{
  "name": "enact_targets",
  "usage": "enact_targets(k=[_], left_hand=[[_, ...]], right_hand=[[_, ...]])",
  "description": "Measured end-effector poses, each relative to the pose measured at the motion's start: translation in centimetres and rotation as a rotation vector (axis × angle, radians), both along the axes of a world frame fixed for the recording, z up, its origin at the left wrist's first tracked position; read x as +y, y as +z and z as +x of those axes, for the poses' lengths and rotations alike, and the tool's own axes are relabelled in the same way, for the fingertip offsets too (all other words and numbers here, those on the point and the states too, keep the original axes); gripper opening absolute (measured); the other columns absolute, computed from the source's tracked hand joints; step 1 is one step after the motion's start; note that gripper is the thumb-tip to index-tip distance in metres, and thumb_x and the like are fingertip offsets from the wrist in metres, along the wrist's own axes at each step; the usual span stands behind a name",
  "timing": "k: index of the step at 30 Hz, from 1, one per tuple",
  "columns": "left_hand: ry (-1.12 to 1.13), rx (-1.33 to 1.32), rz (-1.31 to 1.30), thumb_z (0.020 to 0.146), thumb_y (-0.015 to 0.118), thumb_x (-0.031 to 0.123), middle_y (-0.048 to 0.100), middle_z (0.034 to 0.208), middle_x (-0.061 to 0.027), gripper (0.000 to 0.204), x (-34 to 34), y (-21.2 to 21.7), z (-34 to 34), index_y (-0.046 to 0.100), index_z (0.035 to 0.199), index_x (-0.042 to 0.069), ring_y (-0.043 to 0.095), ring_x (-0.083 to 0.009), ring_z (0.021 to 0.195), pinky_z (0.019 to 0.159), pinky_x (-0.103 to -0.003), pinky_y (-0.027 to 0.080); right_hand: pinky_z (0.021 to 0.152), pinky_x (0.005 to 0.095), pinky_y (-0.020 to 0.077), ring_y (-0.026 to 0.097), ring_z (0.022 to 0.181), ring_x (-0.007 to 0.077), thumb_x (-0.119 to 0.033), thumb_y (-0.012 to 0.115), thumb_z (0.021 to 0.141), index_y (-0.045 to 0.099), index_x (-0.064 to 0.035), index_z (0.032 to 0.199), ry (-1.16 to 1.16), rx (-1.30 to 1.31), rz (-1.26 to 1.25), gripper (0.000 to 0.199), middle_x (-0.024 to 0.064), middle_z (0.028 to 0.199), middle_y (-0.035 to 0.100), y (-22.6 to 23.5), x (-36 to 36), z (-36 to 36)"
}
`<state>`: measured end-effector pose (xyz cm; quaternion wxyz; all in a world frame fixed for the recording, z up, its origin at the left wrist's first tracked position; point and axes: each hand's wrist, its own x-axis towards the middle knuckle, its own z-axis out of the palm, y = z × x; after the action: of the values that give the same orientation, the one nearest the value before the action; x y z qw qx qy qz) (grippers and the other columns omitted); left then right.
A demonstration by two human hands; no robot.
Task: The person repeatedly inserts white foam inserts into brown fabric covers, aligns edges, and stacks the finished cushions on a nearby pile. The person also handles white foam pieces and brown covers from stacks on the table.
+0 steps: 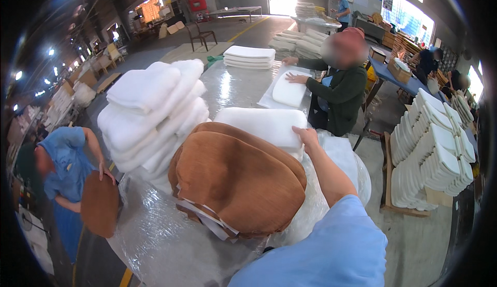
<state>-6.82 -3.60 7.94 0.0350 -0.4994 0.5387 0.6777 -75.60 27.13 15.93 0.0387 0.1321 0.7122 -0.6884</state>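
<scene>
My right hand (309,138) reaches across the table, its fingers closed on the right edge of a white cushion pad (261,124). That pad lies behind a pile of brown fabric-covered cushions (235,183), which hides its near side. White strips stick out from under the front of the pile. My left hand is out of sight. To the left of the brown cushions rises a tall stack of fluffy white padding sheets (142,111).
Clear plastic covers the table (171,240). Across it, a person in dark green (336,92) handles another white pad (290,89). At left, a person in blue (64,155) holds a brown cushion (98,204). A pallet of stacked white pads (432,152) stands at right.
</scene>
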Motion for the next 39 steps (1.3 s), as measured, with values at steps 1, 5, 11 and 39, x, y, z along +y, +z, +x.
enact_targets(k=[1, 5, 11, 39], left_hand=[[0.041, -0.065, -0.029, 0.103, 0.072, 0.042, 0.075, 0.109, -0.0143, 0.057, 0.2, 1.3, 1.5, 0.057, 0.146, 0.007, 0.071, -0.0238, 0.092, 0.079, -0.038, 0.062], [0.026, -0.064, -0.041, 0.103, 0.073, 0.042, 0.075, 0.110, -0.0151, 0.059, 0.3, 1.6, 2.3, 0.055, 0.148, 0.008, 0.072, -0.0247, 0.093, 0.080, -0.039, 0.063], [-0.038, -0.008, -0.049, 0.103, 0.073, 0.043, 0.074, 0.112, -0.0162, 0.064, 0.9, 1.2, 3.1, 0.052, 0.152, 0.008, 0.073, -0.0259, 0.094, 0.081, -0.039, 0.063], [0.438, 0.580, -0.150, 0.114, 0.047, 0.052, 0.069, 0.131, -0.0078, 0.061, -11.7, 10.1, 15.4, 0.054, 0.153, 0.005, 0.067, -0.0188, 0.112, 0.096, -0.034, 0.053]], right_hand=[[0.088, 0.0463, 0.0596, 0.075, 0.105, 0.0336, -0.020, 0.087, 0.085, 0.067, 0.0084, 0.126, 0.052, -0.098, -0.110, 0.054, 0.0204, 0.119, 0.075, -0.6, -3.5, 1.8], [0.090, 0.0513, 0.0611, 0.075, 0.103, 0.0365, -0.002, 0.086, 0.079, 0.063, 0.0056, 0.130, 0.074, -0.091, -0.430, 0.057, 0.0212, 0.118, 0.074, 2.1, -6.3, 3.7], [0.089, 0.0514, 0.0610, 0.074, 0.098, 0.0364, 0.004, 0.082, 0.075, 0.068, 0.0071, 0.122, -0.118, 0.043, -0.510, 0.050, 0.0212, 0.117, 0.073, 1.8, -6.0, 3.9], [0.094, 0.0432, 0.0605, 0.071, 0.105, 0.0256, -0.005, 0.082, 0.073, 0.058, -0.0025, 0.137, 0.475, 0.123, -0.518, 0.068, 0.0125, 0.118, 0.070, 10.7, -5.3, 50.2]])
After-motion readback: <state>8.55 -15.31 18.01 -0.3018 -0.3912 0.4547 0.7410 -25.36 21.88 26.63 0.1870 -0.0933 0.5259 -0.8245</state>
